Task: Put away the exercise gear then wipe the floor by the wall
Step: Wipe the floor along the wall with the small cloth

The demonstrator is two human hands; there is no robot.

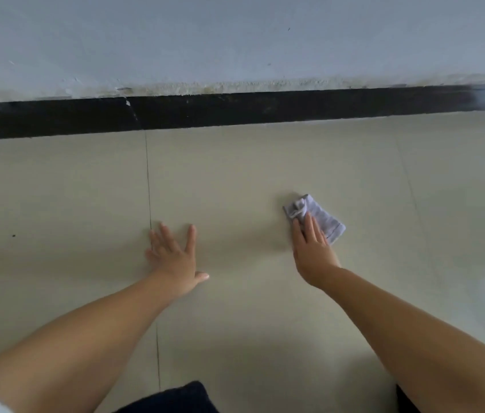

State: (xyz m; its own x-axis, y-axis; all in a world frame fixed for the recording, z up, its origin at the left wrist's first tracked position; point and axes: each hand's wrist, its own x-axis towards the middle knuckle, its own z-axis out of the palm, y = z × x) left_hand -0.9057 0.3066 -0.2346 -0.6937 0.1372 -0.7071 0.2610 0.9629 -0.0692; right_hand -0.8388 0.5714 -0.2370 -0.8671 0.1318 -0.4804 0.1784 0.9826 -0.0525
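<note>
**Inspector:** Status of the 2 hands?

**Assistant:** The left hand (175,257) lies flat on the tiled floor (265,174), fingers spread, holding nothing; it appears to be a brace. The right hand (312,251) is flat too, fingers extended and pressing on the near edge of a folded grey cloth (315,217). It pins the cloth and does not grip it.

**Inspector:** Position of the cloth?

**Assistant:** On the floor, right of centre, well short of the black skirting board (235,110) at the foot of the wall (235,40).

**Inspector:** Progress?

**Assistant:** No exercise gear is in view, so I judge step 1 likely finished, though that cannot be confirmed here. Wiping is in hand. The strip along the skirting looks unreached, and a dark speck (13,235) sits on the floor at far left. How much is already clean cannot be told.
</note>
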